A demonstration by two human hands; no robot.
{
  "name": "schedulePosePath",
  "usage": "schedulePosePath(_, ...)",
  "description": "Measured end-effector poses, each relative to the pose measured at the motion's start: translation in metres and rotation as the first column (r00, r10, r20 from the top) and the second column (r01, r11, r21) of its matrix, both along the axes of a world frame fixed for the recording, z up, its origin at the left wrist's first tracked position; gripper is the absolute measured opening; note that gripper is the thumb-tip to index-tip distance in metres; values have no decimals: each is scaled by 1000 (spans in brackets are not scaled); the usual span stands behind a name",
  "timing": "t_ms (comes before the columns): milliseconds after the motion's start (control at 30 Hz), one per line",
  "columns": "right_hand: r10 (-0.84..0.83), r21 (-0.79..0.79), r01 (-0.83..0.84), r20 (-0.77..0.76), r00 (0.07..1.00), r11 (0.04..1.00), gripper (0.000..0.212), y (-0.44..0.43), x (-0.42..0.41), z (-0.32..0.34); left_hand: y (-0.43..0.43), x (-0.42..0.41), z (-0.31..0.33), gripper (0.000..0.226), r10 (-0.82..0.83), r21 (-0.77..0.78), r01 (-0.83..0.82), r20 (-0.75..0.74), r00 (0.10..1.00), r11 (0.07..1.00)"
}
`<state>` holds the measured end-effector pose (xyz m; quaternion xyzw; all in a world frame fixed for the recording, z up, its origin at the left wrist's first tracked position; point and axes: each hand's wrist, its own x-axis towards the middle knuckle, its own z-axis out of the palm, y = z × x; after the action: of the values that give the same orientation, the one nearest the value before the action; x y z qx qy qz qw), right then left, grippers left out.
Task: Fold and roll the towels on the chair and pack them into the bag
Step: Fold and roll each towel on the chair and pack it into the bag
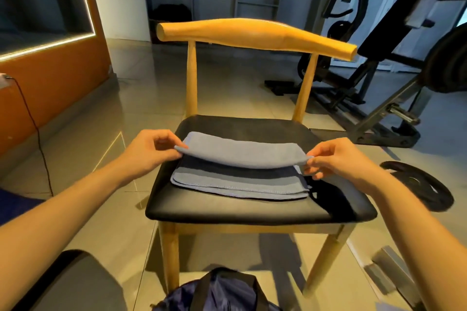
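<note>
A grey-blue towel (pixel 240 153) lies on the black seat of a wooden chair (pixel 227 209). Its far half is lifted and folded over toward me. My left hand (pixel 151 149) pinches the lifted fold's left corner. The right corner is pinched by my right hand (pixel 338 159). The towel's lower layers (pixel 237 185) rest flat on the seat with a stitched hem toward me. A dark blue bag (pixel 222 293) with black straps sits on the floor below the seat's front edge. A black strap or cloth (pixel 326 197) lies on the seat's right side.
A weight plate (pixel 419 184) lies on the tiled floor right of the chair. Gym machines (pixel 379 83) stand behind at the right. An orange wall with a cable (pixel 38 134) is at the left. A dark padded seat (pixel 68 283) is at the bottom left.
</note>
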<state>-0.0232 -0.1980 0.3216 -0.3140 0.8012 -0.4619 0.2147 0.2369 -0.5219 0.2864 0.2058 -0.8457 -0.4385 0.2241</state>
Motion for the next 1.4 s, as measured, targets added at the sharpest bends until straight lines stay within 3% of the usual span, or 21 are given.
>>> schedulePosePath(167,85,157,-81,-23,996,984,8,10,8,-7,11,12,-16,11,39,18,-39,20,999,999)
schedulePosePath(500,200,218,-191,-21,980,957,10,18,6,-13,16,24,-27,13,-16,82,19,-35,999,996)
schedulePosePath(667,280,318,-265,-1,960,910,17,17,0,-7,14,28,-26,22,-108,-80,119,129,986,990)
schedulePosePath(833,253,299,-255,46,966,919,16,16,-5,0,16,23,-16,23,-124,188,124,-12,992,974)
schedulePosePath(967,250,284,-267,98,963,921,19,20,-12,0,14,24,-13,16,-121,259,128,-42,992,957)
schedulePosePath(1100,337,358,-345,87,937,868,24,19,-12,2,11,29,-16,24,-238,12,241,221,946,970)
schedulePosePath(1167,365,406,-365,81,927,838,23,16,-11,8,5,29,-13,18,-275,-30,298,309,911,954)
schedulePosePath(1267,236,383,-209,-25,971,900,11,4,-15,8,6,16,1,9,-224,-51,240,214,951,969)
schedulePosePath(1400,38,334,77,-327,944,939,20,-30,-27,-18,6,-30,0,11,25,-279,37,214,977,960)
